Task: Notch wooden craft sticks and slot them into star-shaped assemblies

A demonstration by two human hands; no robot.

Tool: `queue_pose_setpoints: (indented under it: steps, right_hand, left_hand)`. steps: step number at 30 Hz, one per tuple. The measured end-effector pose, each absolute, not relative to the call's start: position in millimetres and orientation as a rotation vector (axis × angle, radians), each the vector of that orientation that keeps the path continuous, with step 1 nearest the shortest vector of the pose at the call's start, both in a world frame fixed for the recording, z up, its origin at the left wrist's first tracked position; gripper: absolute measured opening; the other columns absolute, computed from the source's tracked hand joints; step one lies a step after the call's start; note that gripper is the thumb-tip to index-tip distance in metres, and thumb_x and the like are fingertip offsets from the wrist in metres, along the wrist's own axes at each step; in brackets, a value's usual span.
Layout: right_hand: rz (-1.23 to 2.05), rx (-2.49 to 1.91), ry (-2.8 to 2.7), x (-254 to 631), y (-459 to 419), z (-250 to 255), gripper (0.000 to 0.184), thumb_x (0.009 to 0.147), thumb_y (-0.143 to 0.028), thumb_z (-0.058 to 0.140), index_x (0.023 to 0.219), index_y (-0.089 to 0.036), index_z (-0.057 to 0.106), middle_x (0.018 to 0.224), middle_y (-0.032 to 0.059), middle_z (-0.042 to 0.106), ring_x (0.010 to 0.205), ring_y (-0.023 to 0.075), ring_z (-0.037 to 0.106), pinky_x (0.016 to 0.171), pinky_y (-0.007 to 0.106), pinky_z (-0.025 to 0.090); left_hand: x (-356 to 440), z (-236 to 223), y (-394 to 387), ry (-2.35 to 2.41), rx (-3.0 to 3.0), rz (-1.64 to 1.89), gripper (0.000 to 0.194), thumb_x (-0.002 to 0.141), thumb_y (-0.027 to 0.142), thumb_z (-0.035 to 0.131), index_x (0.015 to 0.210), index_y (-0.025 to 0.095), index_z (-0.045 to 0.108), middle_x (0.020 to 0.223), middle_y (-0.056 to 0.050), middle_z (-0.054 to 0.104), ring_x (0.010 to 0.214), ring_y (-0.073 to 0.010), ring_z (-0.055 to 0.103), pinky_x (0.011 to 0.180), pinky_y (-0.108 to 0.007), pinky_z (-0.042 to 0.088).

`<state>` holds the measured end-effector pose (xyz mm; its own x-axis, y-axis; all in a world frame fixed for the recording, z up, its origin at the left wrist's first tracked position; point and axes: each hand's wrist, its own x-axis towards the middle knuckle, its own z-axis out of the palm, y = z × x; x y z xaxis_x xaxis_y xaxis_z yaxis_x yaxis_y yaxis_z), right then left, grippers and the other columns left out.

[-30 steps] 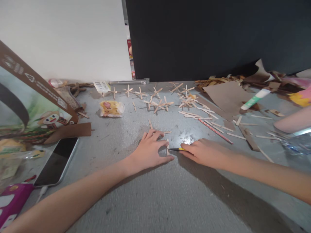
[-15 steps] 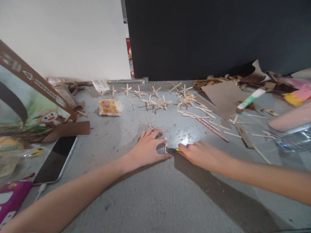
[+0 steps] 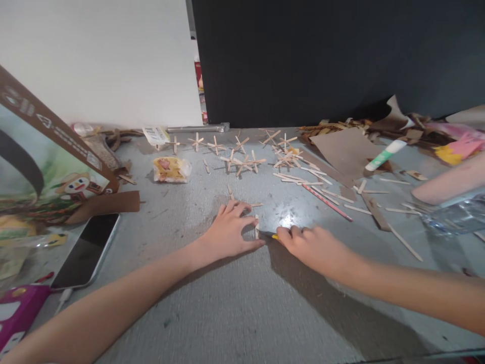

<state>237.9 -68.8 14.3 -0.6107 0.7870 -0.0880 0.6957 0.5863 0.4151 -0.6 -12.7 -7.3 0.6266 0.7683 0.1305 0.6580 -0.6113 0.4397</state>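
The left hand (image 3: 227,233) lies flat with fingers spread, pinning a small wooden craft stick (image 3: 256,226) to the grey table (image 3: 242,313), and the right hand (image 3: 314,245) is curled tight around a thin yellow cutter (image 3: 275,236) whose tip touches the stick. The blade could slip off the smooth, hard wood and nick the left fingertips (image 3: 259,243) because they sit just beside it. Farther back lie little star shapes of crossed sticks (image 3: 242,163), flat and pale.
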Motion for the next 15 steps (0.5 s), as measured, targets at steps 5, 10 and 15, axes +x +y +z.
queue_pose_setpoints:
  steps: [5,10,15]
  right_hand:
    - [0.528,1.33,2.495,253,-69,15,0.03,0.093,0.003,0.047,0.105,-0.015,0.068,0.074,0.011,0.075,0.057,0.0221,0.071,0.049,0.032,0.02]
    - [0.566,1.518,2.422,267,-70,8,0.026,0.107,-0.02,0.045,0.101,-0.014,0.069,0.077,0.0138,0.075,0.064,0.0234,0.074,0.05,0.031,0.022]
    - [0.505,1.631,2.314,261,-79,8,0.033,0.111,-0.028,0.04,0.11,-0.014,0.07,0.09,0.0149,0.076,0.069,0.0235,0.075,0.051,0.029,0.023]
  left_hand:
    - [-1,-7,-13,1.126,2.496,0.413,0.043,0.084,0.059,0.079,0.113,0.027,0.076,0.14,-0.011,0.06,0.139,-0.0373,0.047,0.116,-0.058,0.039]
    - [-2,-9,-11,1.145,2.472,0.409,0.07,0.083,0.061,0.077,0.144,0.029,0.063,0.146,-0.012,0.055,0.14,-0.0382,0.046,0.117,-0.059,0.038]
    - [-2,-7,-9,1.138,2.438,0.406,0.067,0.079,0.059,0.082,0.136,0.026,0.067,0.146,-0.013,0.057,0.139,-0.0385,0.048,0.117,-0.06,0.038]
